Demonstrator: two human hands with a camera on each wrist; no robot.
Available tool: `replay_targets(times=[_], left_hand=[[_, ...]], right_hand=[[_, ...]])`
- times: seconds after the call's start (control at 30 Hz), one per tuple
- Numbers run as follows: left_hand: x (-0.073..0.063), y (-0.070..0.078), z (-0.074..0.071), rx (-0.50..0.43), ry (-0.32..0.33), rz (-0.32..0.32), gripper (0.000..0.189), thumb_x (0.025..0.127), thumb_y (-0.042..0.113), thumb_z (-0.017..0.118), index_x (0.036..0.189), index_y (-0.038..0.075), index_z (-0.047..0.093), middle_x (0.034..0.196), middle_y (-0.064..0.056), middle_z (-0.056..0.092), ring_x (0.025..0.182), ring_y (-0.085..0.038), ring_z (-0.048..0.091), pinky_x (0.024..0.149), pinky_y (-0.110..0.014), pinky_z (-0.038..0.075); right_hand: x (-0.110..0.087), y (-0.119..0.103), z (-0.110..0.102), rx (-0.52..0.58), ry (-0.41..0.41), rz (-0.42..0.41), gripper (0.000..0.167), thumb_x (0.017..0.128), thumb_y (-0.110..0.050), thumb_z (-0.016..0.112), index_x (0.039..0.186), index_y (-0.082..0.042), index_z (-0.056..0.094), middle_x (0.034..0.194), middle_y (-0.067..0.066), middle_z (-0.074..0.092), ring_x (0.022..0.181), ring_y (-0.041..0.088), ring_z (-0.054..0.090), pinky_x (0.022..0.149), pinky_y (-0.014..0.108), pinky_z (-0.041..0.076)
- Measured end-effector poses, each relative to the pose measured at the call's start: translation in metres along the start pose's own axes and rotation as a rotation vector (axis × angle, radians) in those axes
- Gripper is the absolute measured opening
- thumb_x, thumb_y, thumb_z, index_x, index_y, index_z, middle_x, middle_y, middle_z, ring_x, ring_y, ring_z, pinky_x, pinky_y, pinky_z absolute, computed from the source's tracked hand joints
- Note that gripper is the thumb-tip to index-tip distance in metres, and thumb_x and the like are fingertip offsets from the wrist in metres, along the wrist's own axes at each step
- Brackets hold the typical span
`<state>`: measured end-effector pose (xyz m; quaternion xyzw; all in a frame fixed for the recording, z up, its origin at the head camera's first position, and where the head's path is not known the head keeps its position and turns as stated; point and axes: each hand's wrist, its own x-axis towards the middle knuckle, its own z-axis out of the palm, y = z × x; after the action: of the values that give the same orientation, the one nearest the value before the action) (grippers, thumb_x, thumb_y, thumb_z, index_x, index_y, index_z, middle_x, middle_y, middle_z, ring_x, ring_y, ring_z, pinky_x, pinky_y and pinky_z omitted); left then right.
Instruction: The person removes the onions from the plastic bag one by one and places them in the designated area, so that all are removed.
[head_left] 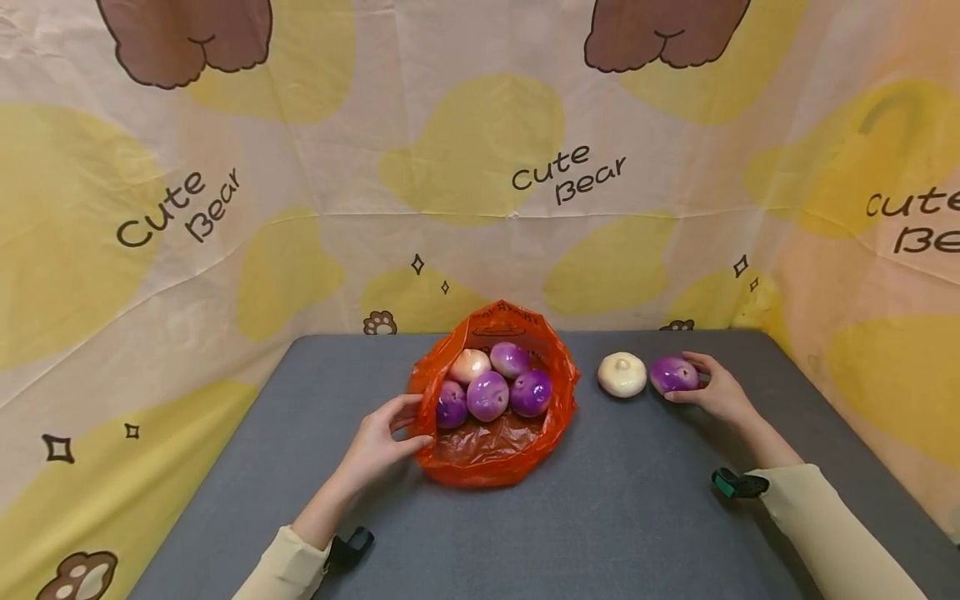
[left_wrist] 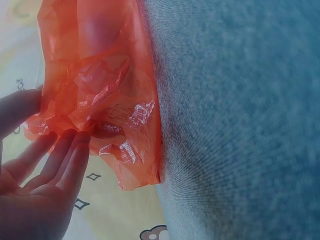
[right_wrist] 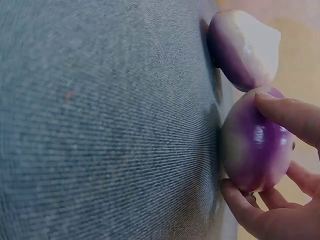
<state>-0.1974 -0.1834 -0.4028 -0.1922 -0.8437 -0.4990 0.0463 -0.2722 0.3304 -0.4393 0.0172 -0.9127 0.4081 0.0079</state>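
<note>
A red plastic bag (head_left: 495,475) stands on the table with its mouth facing me, holding several glossy turnips (head_left: 487,396), mostly purple and one pale. My left hand (head_left: 386,437) grips the bag's left rim; in the left wrist view the thumb tip passes behind the film while the fingers (left_wrist: 72,165) touch its outer side. To the right of the bag, my right hand (head_left: 716,390) holds a purple-and-white turnip (head_left: 672,374) between thumb and fingers, as the right wrist view shows. Just left of it lies a whitish turnip (head_left: 622,375) with a small knob on top.
A grey table (head_left: 600,517) carries everything. Behind it and at both sides hangs a patterned cloth (head_left: 480,167) with yellow patches and bear drawings. Dark bands (head_left: 738,483) sit at both wrists, by the cream sleeves (head_left: 832,517).
</note>
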Motion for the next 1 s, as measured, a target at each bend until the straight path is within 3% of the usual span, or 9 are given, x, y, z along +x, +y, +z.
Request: replay_targets(times=[1.0], left_hand=[[0.0004,-0.0022,-0.0011,0.000,-0.002,0.030,0.051,0.075,-0.001,0.076,0.122,-0.006,0.055,0.117,-0.024,0.062,0.109,-0.038,0.060,0.094,-0.051,0.048]], right_hand=[[-0.0014,-0.0008,-0.0011,0.017,-0.012,0.066,0.094,0.080,-0.033,0.076,0.147,0.002,0.020,0.145,0.034,0.028,0.130,0.051,0.031,0.102,0.066,0.032]])
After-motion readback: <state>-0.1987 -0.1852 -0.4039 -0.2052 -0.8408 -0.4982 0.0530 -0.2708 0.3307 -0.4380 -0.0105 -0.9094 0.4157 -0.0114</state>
